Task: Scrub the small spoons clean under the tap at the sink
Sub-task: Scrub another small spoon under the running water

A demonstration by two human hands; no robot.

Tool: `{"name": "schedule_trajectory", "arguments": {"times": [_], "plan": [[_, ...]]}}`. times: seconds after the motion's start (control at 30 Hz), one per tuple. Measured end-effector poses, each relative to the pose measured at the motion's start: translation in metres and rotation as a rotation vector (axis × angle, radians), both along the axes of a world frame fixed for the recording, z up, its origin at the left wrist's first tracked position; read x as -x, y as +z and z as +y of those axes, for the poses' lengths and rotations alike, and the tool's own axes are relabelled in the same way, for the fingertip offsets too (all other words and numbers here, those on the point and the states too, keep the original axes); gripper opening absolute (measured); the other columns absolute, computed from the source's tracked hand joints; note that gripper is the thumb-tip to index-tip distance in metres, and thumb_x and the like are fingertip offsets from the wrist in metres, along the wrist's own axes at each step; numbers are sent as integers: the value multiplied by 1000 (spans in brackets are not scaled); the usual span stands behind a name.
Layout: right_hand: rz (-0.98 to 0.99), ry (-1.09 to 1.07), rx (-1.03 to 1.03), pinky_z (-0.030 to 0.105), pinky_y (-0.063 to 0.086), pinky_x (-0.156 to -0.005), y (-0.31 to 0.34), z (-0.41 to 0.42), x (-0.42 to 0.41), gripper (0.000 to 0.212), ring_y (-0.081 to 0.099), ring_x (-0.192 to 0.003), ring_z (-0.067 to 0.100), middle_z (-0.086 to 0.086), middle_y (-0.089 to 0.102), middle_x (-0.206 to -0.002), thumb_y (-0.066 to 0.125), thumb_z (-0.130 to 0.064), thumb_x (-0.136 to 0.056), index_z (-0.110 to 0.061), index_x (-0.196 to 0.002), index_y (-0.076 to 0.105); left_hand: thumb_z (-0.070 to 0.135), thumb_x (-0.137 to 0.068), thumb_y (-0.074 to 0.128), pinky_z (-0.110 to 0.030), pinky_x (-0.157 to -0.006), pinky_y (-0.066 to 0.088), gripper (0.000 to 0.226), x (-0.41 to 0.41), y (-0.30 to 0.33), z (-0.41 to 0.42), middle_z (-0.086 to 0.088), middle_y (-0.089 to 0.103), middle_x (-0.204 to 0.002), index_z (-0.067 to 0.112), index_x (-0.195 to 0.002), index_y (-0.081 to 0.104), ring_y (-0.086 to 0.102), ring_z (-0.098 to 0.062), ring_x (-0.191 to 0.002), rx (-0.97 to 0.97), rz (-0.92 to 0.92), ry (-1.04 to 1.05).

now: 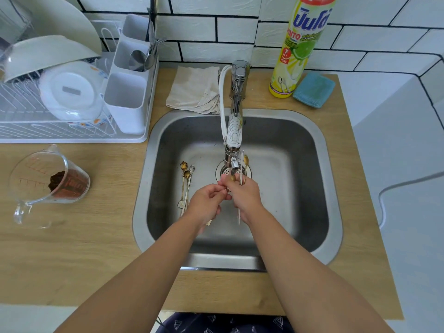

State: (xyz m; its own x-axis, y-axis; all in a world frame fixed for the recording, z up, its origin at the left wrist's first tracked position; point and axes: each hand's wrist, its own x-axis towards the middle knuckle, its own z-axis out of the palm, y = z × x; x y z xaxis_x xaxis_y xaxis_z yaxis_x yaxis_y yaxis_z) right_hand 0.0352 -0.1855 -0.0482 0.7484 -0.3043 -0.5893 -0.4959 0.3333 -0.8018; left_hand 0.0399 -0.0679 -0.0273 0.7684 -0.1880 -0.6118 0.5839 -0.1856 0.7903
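Bright, even daylight, soft shadows in the sink (pixel 319 188), wide-angle bending at the edges, slight overall softness.

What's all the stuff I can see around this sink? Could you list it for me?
sink: one, steel, set in the wooden counter
tap: one, chrome, over the basin
loose spoons: about three, gold and silver, on the basin floor at left
held spoons: at least two, gold and pale, under the spout
cloth: one, beige, behind the sink
dish soap bottle: one, yellow, right of the tap
sponge: one, blue, beside the bottle
drying rack: one, white, far left, holding dishes
cutlery holder: one, white, on the rack's right end
measuring jug: one, clear glass with brown powder, left counter
left hand: pinching a spoon
right hand: gripping spoons
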Motion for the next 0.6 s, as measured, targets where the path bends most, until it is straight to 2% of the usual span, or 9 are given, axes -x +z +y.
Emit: {"name": "schedule_trajectory", "arguments": {"times": [0.03, 0.1, 0.23, 0.33, 0.47, 0.53, 0.6], "plan": [[-9, 0, -12, 15, 53, -53, 0, 1, 0, 13, 74, -68, 6, -1, 79, -76, 74, -23, -94, -11, -89, 75, 12, -100, 56, -18, -39, 30, 14, -1, 0, 0, -5, 73, -95, 5, -106, 67, 42, -9, -44, 20, 3, 6], [-1, 1, -30, 13, 48, -47, 2, 3, 0, 18, 72, -63, 4, 0, 81, -81, 69, -30, -98, -14, -93, 75, 12, -100, 55, -19, -38, 27, 15, -4, 0, 2, -3, 73, -91, 7, -106, 68, 38, -9, -44, 47, 26, -5], [70, -23, -192, 17, 30, -36, 0, -3, 2, 22, 49, -41, 4, 3, 82, -96, 56, -31, -105, -14, -106, 71, 18, -101, 55, -18, -37, 21, 14, -8, -3, 7, 0, 72, -84, 10, -102, 67, 30, -9, -42, 95, 116, -56], [21, 24, -294, 17, 27, -37, -4, -10, 6, 23, 37, -38, 2, 6, 80, -107, 51, -26, -107, -12, -114, 69, 22, -101, 56, -17, -36, 22, 16, -10, -3, 12, 1, 71, -84, 12, -104, 67, 31, -8, -43, 135, 208, -69], [8, 68, -160, 15, 35, -38, -3, -3, 6, 12, 53, -44, 3, 5, 81, -97, 68, -13, -95, -12, -107, 71, 23, -101, 55, -17, -36, 20, 16, -10, -2, 12, 2, 70, -82, 12, -99, 67, 30, -7, -42, 181, 274, -49], [7, 20, -113, 15, 44, -41, -1, 2, 2, 7, 59, -46, 3, 8, 81, -87, 70, -15, -94, -9, -93, 75, 23, -101, 55, -17, -36, 19, 15, -10, -1, 9, 1, 69, -81, 14, -97, 66, 29, -7, -42, 182, 267, -50], [22, -32, -113, 19, 51, -46, 0, 5, -2, 16, 64, -49, 8, 10, 81, -83, 71, -21, -94, -8, -86, 73, 24, -100, 56, -18, -37, 19, 13, -11, 0, 9, 1, 68, -81, 16, -97, 67, 28, -7, -43, 172, 261, -52]]}}
